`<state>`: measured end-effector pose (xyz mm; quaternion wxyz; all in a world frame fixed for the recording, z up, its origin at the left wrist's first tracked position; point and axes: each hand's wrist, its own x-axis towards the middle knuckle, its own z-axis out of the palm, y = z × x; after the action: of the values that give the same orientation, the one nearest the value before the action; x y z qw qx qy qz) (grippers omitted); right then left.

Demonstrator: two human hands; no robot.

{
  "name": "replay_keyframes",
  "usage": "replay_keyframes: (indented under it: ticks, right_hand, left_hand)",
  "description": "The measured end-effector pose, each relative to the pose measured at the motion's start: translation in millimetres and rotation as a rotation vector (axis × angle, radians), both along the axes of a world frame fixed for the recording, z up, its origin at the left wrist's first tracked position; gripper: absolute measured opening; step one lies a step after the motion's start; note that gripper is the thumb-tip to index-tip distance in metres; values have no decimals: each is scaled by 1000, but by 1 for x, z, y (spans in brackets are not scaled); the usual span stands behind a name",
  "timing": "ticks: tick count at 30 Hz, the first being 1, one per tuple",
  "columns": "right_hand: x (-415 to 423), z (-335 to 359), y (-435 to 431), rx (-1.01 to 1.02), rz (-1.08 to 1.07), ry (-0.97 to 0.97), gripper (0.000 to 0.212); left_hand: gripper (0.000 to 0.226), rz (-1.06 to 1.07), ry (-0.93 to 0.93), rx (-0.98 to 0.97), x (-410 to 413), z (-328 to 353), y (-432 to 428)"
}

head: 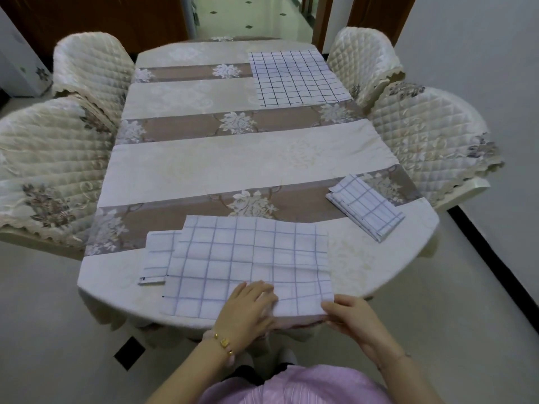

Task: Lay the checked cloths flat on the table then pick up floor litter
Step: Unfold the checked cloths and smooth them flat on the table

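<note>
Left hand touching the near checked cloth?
Touching. Head view: left hand lies on the near checked cloth, fingers pressing near its front edge.

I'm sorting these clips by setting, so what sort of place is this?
Probably a home dining room: a long table under a floral tablecloth with checked cloths on it, quilted-cover chairs pulled up on both sides, and a tiled hallway through the doorway beyond.

The left hand (248,304) lay flat on the near cloth (248,263) at the table (233,164) edge; the right hand (353,319) pinched its near right corner; a folded cloth (366,209) lay to the right; a far cloth (294,78) lay spread beyond.
</note>
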<state>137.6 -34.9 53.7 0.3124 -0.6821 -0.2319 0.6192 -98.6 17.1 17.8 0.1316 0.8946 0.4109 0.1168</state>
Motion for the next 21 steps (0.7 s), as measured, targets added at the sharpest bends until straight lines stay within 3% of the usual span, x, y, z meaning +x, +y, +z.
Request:
replay_keyframes:
  ticks: [2, 5, 7, 9, 12, 17, 21]
  right_hand:
    - [-1, 4, 5, 31, -56, 23, 12]
    - [-6, 13, 14, 91, -113, 27, 24]
    - [-10, 20, 18, 158, -164, 49, 19]
    - [-16, 27, 21, 218, -167, 78, 15]
    - [-30, 33, 25, 280, -99, 81, 30]
    - [-56, 35, 32, 352, -20, 19, 39]
    - [-65, 32, 36, 380, 6, 91, 37]
  left_hand:
    - [15, 7, -97, -67, 2, 4, 0]
    - [21, 147, -183, -221, 8, 16, 0]
    - [15, 280, -224, -341, 14, 25, 1]
    - [15, 412, -358, -469, 21, 34, 3]
    - [22, 557, -595, -689, 29, 49, 7]
    - [16, 587, -834, -874, 39, 71, 13]
    - [12, 597, -902, -975, 41, 79, 16]
